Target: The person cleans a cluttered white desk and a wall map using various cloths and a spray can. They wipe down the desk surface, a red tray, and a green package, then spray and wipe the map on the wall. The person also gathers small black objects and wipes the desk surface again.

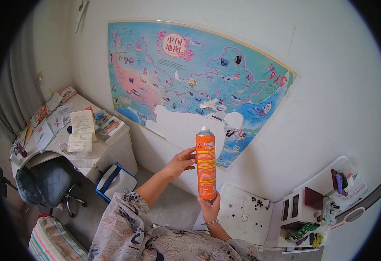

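Note:
An orange foam cleaner aerosol can (205, 169) stands upright before me, its printed side towards me. A white nozzle (204, 128) sits on its grey top, with no cap over it. My right hand (210, 207) holds the can by its base from below; a bracelet is on that wrist. From the left side, my left hand (182, 163) grips the can about its upper middle, and some fingertips are hidden at its edge. Behind the can, a torn illustrated wall map (177, 88) hangs on the white wall, with large bare white patches in its lower part.
At left, a white desk (118, 143) bears papers and books, with a dark swivel chair (53, 182) before it. A white and blue bag (117, 182) stands on the floor. At right are a white table (242, 225) with black round pieces and a cluttered shelf (303, 243).

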{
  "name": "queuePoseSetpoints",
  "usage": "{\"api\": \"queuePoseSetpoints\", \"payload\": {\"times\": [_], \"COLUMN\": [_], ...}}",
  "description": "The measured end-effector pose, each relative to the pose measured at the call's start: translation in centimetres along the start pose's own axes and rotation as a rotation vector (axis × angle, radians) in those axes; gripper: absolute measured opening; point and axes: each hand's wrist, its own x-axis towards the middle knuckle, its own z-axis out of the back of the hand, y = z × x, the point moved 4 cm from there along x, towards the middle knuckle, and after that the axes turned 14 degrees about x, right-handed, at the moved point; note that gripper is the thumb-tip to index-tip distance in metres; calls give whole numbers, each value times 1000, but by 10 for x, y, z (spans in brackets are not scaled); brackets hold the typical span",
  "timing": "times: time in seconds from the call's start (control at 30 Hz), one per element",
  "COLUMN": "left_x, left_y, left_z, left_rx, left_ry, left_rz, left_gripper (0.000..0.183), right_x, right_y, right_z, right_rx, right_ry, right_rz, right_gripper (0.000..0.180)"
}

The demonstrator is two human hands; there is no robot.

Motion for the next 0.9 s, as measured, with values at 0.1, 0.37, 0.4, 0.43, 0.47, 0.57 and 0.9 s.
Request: {"api": "queuePoseSetpoints", "payload": {"times": [0.1,0.37,0.4,0.43,0.47,0.57,0.9], "left_x": [0,1,0,0,0,-2,-9], "left_y": [-1,4,3,2,1,1,-6], "left_z": [0,4,4,4,4,5,5], "left_rx": [1,-3,-1,1,3,0,5], "left_ry": [-5,-12,-15,-17,-20,-24,-43], "left_rz": [4,1,4,6,9,13,17], "left_gripper": [52,51,51,51,51,51,51], "right_x": [1,3,4,4,4,4,4], "right_y": [-3,-6,-6,-6,-7,-8,-12], "right_z": [2,1,0,1,1,1,-1], "right_rx": [11,3,4,4,5,-2,-35], "right_ry": [6,6,5,4,4,3,9], "right_rz": [5,11,12,14,17,2,4], "right_gripper": [66,66,66,66,66,67,69]}}
